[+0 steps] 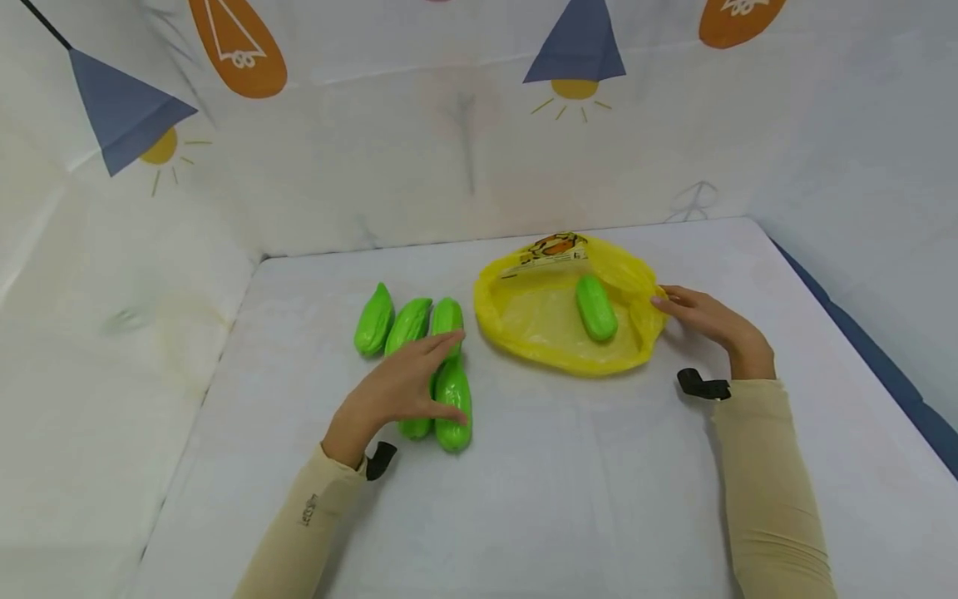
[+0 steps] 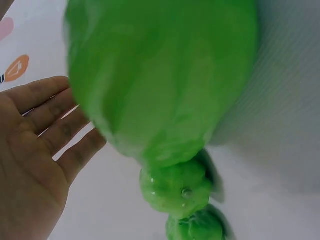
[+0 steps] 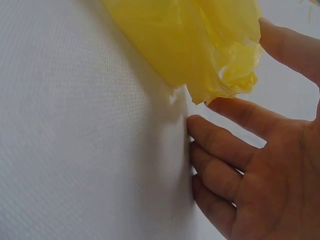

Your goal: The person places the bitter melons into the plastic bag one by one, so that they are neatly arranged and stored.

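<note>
Several bright green ribbed toy gourds lie close together left of centre, the outer left one (image 1: 373,320) beside another (image 1: 408,323). Over the nearer ones spreads my left hand (image 1: 400,383), its fingers straight and its thumb close to the front right gourd (image 1: 453,406). In the left wrist view a large gourd (image 2: 162,75) partly covers the fingertips. My right hand (image 1: 707,320) pinches the right rim of a yellow plastic bag (image 1: 516,320) between thumb and index finger. The other fingers stay off the bag (image 3: 170,40). Inside the bag lies one gourd (image 1: 596,308).
The white tabletop (image 1: 539,499) runs to a pale cloth wall (image 1: 374,166) printed with lamps and orange shapes. A dark blue edge (image 1: 883,358) shows past the table's right side. Black wrist mounts (image 1: 702,383) stick out by both sleeves.
</note>
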Available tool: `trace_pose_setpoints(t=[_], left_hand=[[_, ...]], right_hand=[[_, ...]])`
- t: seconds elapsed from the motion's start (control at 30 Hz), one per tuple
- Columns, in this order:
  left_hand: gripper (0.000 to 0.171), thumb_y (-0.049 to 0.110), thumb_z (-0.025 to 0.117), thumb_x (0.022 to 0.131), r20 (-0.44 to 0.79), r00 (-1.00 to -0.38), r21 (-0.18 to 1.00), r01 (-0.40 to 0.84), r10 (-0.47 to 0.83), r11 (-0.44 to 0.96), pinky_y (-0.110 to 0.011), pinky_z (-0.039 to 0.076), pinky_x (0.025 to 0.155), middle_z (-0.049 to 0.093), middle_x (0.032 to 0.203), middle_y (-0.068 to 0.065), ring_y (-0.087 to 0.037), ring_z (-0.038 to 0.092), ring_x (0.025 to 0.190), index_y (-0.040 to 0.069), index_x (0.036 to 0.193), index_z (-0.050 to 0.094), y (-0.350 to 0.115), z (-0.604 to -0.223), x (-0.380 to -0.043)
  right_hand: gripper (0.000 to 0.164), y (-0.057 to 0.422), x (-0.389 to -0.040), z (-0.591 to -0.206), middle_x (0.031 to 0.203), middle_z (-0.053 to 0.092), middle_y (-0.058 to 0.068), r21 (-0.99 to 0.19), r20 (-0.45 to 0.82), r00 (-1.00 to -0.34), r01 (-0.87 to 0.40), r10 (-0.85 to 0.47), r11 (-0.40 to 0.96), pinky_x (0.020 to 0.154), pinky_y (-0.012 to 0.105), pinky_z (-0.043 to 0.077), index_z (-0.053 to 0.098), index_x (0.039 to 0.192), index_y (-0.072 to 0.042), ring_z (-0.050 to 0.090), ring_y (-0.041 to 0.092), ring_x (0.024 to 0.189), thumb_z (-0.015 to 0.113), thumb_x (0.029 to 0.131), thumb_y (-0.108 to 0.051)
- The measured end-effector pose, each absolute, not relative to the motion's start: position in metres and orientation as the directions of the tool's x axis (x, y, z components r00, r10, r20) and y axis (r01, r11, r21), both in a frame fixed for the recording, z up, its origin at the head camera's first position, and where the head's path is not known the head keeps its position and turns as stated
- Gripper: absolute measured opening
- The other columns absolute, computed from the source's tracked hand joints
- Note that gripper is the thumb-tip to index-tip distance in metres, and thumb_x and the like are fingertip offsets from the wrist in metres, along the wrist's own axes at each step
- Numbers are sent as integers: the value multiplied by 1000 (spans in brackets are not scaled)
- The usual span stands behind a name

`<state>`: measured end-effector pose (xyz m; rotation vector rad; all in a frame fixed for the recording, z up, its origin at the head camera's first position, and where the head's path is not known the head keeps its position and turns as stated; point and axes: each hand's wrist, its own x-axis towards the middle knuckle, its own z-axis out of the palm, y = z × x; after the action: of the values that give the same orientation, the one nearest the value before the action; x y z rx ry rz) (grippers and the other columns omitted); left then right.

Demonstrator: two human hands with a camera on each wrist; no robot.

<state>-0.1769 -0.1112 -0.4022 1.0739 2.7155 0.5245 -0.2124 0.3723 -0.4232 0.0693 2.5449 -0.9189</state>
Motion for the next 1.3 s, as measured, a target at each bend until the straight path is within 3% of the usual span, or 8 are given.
trace_pose_setpoints(t=[0.5, 0.8, 1.07, 1.3], left_hand=[[113, 61, 84, 62, -144, -710, 320, 626, 689, 711, -46, 38, 114, 39, 155, -9, -32, 41, 140, 6, 149, 40, -105, -393, -164], [119, 54, 89, 59, -240, -694, 345, 593, 679, 728, -47, 38, 113, 33, 159, -9, -32, 39, 141, 6, 152, 35, -106, -392, -158], [118, 49, 92, 56, -221, -672, 324, 633, 707, 703, -47, 39, 112, 35, 157, -15, -36, 42, 139, -2, 148, 38, -107, -395, -157], [118, 49, 92, 58, -231, -675, 334, 622, 701, 708, -49, 37, 113, 33, 158, -14, -36, 40, 140, -1, 149, 37, -108, -393, -158]], right_hand=[[91, 372, -214, -418, 159, 13, 30, -581, -424, -900, 183, -103, 793, 111, 73, 12, 15, 156, -2, 10, 54, 144, 36, 96, -67], [95, 371, -214, -421, 160, 9, 30, -577, -441, -894, 213, -81, 789, 111, 74, 12, 13, 157, -4, 8, 54, 144, 33, 94, -72], [95, 370, -211, -422, 159, 11, 31, -548, -438, -896, 205, -69, 811, 110, 75, 12, 15, 156, -2, 8, 55, 143, 31, 94, -73], [96, 369, -212, -419, 159, 10, 31, -546, -447, -893, 222, -57, 808, 110, 74, 12, 14, 156, -3, 8, 55, 144, 31, 93, -73]])
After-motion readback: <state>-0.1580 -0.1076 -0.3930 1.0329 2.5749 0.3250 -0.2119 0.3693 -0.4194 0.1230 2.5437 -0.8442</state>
